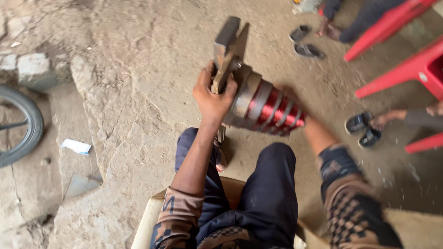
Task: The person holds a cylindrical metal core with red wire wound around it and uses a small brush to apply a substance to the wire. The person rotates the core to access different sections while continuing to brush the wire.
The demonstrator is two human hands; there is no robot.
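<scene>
- Two hands on one object. The left hand (213, 94) is closed in a full grip around the wooden handle of a metal-headed tool (229, 44), thumb side up; the handle runs up and slightly right out of the fist, the grey head lying beyond the knuckles.
- The right hand (295, 103) is mostly hidden behind the wound coil former (267, 108); it appears to support the far end from behind. How far the fingers are curled cannot be told.
- Coil former: stepped, grey tiers wrapped in bands of red wire, held in the air above the knees. Long axis runs from upper left, at the left fist, down to lower right, toward the right forearm.
- Key relation: the tool's head end meets the wide end of the former just beside the left hand, so the left hand is the nearer one to that joint.
- Outward: dark trousers, pale seat (147, 221), sandy ground (138, 92).
- Periphery: red plastic chairs (406, 69), other people's feet in sandals (364, 129), a tyre (23, 124) at left.
</scene>
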